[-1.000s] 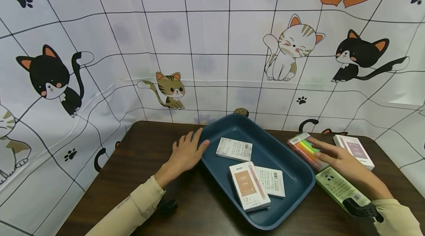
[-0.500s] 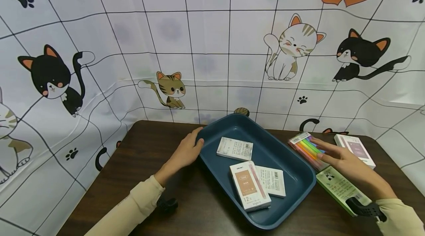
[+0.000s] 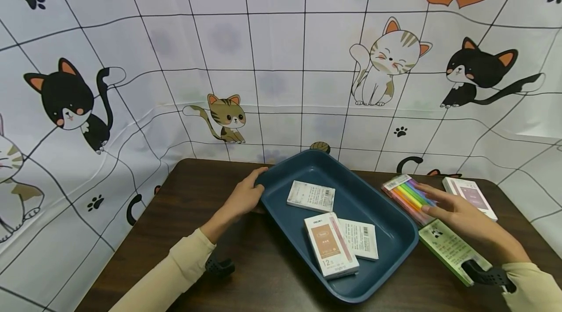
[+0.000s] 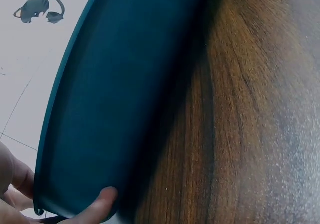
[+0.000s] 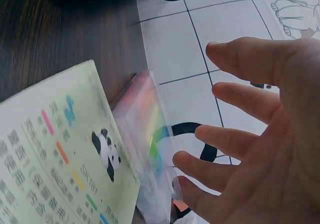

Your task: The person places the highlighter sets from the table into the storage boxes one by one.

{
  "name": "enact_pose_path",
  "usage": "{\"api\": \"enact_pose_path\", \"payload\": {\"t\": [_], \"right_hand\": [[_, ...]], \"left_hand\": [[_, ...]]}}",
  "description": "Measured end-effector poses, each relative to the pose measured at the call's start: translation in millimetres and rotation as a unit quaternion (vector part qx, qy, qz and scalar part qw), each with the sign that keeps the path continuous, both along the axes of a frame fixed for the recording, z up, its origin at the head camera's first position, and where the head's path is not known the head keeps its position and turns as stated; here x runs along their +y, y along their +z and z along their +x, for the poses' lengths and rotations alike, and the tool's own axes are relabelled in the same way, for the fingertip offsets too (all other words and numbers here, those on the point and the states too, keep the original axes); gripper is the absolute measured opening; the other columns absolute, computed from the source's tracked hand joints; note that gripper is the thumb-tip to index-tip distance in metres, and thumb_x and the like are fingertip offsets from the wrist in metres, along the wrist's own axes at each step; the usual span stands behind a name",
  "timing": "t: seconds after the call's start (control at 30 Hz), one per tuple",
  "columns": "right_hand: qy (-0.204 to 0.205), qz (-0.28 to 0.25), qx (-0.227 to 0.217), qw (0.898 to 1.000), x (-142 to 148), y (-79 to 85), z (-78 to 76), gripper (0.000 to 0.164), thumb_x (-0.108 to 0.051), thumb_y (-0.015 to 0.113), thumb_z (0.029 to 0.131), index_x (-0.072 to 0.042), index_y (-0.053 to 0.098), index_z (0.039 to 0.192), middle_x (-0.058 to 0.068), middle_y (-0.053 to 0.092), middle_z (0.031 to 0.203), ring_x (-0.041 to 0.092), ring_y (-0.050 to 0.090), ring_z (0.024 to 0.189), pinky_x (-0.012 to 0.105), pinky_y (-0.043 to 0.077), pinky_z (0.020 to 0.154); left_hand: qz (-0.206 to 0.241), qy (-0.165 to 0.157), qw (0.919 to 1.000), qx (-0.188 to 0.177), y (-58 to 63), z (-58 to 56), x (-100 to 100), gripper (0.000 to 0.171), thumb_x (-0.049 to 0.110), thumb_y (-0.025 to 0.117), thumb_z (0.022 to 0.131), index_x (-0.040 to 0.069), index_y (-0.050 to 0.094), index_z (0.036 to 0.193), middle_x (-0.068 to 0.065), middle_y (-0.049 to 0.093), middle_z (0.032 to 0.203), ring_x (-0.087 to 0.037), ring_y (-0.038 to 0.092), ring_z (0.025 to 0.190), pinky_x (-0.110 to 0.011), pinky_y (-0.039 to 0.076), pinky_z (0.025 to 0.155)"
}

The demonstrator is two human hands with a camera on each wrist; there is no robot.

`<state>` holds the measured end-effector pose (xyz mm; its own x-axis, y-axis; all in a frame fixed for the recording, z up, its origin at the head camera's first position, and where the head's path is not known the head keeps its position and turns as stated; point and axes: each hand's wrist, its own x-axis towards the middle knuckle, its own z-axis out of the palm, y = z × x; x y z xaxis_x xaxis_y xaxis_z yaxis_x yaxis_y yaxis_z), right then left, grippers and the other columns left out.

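A dark blue rectangular tray (image 3: 362, 204) lies slantwise on the table. My left hand (image 3: 240, 199) grips its far left corner. In the left wrist view the thumb (image 4: 102, 206) presses the outer wall while the other fingers bend round the end of the rim. To the right of the tray, my right hand (image 3: 458, 212) hovers with straight, spread fingers beside a clear pack of rainbow-coloured pens (image 3: 408, 197). The right wrist view shows those fingers holding nothing. Under that wrist lies a flat green box with a panda print (image 5: 75, 154), partly hidden by a black strap.
Inside the tray are a white box with a tan label (image 3: 331, 248), another white box (image 3: 362, 239) partly under it, and a third (image 3: 311, 196) near the far end. One more white box (image 3: 471, 198) sits at the table's right. A cat-print sheet (image 3: 281, 82) hangs behind.
My left hand's fingers have gone from spread at the tray's rim to bent round its corner. The right hand has drawn slightly right, uncovering more of the pen pack.
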<state>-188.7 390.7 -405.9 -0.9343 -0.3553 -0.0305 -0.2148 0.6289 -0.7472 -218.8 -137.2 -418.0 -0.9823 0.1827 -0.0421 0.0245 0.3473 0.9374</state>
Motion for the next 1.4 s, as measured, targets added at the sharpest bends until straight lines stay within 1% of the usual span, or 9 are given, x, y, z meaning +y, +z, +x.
{"api": "enact_pose_path", "payload": {"t": [0.13, 0.27, 0.47, 0.63, 0.77, 0.97, 1.1, 1.23, 1.4], "right_hand": [[-0.003, 0.032, 0.021, 0.999, 8.1, -1.0, -2.1, 0.063, -0.029, 0.058, 0.106, -0.012, 0.033, 0.161, 0.034, 0.040, 0.149, 0.042, 0.051, 0.122, 0.037, 0.050, 0.083], [-0.013, 0.070, 0.059, 0.996, 17.3, -1.5, -3.6, 0.062, -0.030, 0.059, 0.105, -0.009, 0.037, 0.159, 0.033, 0.045, 0.146, 0.045, 0.051, 0.121, 0.048, 0.049, 0.085], [-0.025, 0.074, 0.051, 0.996, 25.5, -3.3, -4.7, 0.062, -0.033, 0.058, 0.106, -0.009, 0.036, 0.159, 0.028, 0.038, 0.154, 0.049, 0.043, 0.130, 0.056, 0.047, 0.090], [-0.023, 0.054, 0.038, 0.998, 32.0, -5.4, -5.8, 0.066, -0.028, 0.058, 0.106, -0.003, 0.029, 0.160, 0.037, 0.025, 0.156, 0.065, 0.026, 0.135, 0.080, 0.032, 0.091], [-0.041, 0.063, 0.041, 0.996, 38.0, -10.4, -6.1, 0.071, -0.030, 0.060, 0.104, 0.000, 0.028, 0.159, 0.037, 0.010, 0.160, 0.067, 0.007, 0.139, 0.086, 0.018, 0.093], [-0.071, 0.131, 0.045, 0.988, 50.9, -21.3, -6.2, 0.079, -0.038, 0.060, 0.102, 0.004, 0.024, 0.158, 0.040, -0.006, 0.158, 0.065, -0.017, 0.138, 0.090, 0.005, 0.089], [-0.088, 0.154, 0.030, 0.984, 61.3, -23.1, -7.0, 0.085, -0.045, 0.057, 0.102, 0.003, 0.017, 0.159, 0.044, -0.009, 0.155, 0.074, -0.014, 0.131, 0.091, 0.007, 0.085], [-0.110, 0.179, 0.018, 0.978, 70.4, -22.5, -7.5, 0.090, -0.051, 0.052, 0.102, 0.005, 0.011, 0.159, 0.050, -0.008, 0.150, 0.082, 0.001, 0.124, 0.090, 0.016, 0.084], [-0.118, 0.181, 0.020, 0.976, 77.2, -24.1, -8.2, 0.090, -0.051, 0.049, 0.104, 0.012, 0.009, 0.155, 0.055, -0.002, 0.145, 0.078, 0.021, 0.120, 0.084, 0.028, 0.085]], "left_hand": [[0.021, 0.004, 0.9997, -0.011, 0.4, -0.2, -0.1, 0.056, 0.005, 0.043, 0.105, 0.017, 0.035, 0.160, -0.029, 0.032, 0.154, -0.043, 0.064, 0.099, -0.045, 0.061, 0.064], [0.029, 0.005, 0.9994, -0.018, 0.1, -0.7, -0.8, 0.056, 0.006, 0.044, 0.105, 0.017, 0.035, 0.159, -0.029, 0.033, 0.153, -0.043, 0.064, 0.099, -0.046, 0.061, 0.065], [0.029, 0.005, 0.9994, -0.018, -0.5, -1.4, -0.9, 0.056, 0.006, 0.044, 0.105, 0.018, 0.036, 0.159, -0.029, 0.033, 0.153, -0.041, 0.064, 0.097, -0.045, 0.061, 0.065], [0.020, 0.006, 0.9996, -0.016, -0.2, -1.0, -0.7, 0.057, 0.005, 0.044, 0.104, 0.017, 0.035, 0.159, -0.030, 0.033, 0.152, -0.038, 0.065, 0.093, -0.044, 0.061, 0.065], [0.013, 0.008, 0.9998, -0.016, 0.2, -1.2, -0.3, 0.057, 0.006, 0.045, 0.104, 0.017, 0.035, 0.160, -0.029, 0.034, 0.152, -0.037, 0.066, 0.093, -0.044, 0.061, 0.065], [0.004, 0.007, 0.9999, -0.011, -0.2, -1.0, 0.7, 0.058, 0.004, 0.044, 0.103, 0.017, 0.036, 0.159, -0.029, 0.034, 0.153, -0.044, 0.063, 0.103, -0.044, 0.061, 0.064], [-0.001, 0.006, 0.9999, -0.008, 0.5, -1.0, 1.7, 0.059, 0.003, 0.044, 0.103, 0.016, 0.035, 0.159, -0.029, 0.035, 0.153, -0.045, 0.062, 0.106, -0.045, 0.061, 0.064], [-0.003, 0.007, 0.9999, -0.006, 1.6, -1.1, 2.3, 0.058, 0.004, 0.044, 0.103, 0.016, 0.035, 0.159, -0.029, 0.035, 0.153, -0.045, 0.062, 0.105, -0.046, 0.061, 0.065], [-0.002, 0.005, 1.0000, -0.006, 1.5, -0.8, 2.1, 0.058, 0.004, 0.044, 0.103, 0.017, 0.035, 0.159, -0.030, 0.034, 0.153, -0.047, 0.061, 0.107, -0.045, 0.061, 0.065]]}}
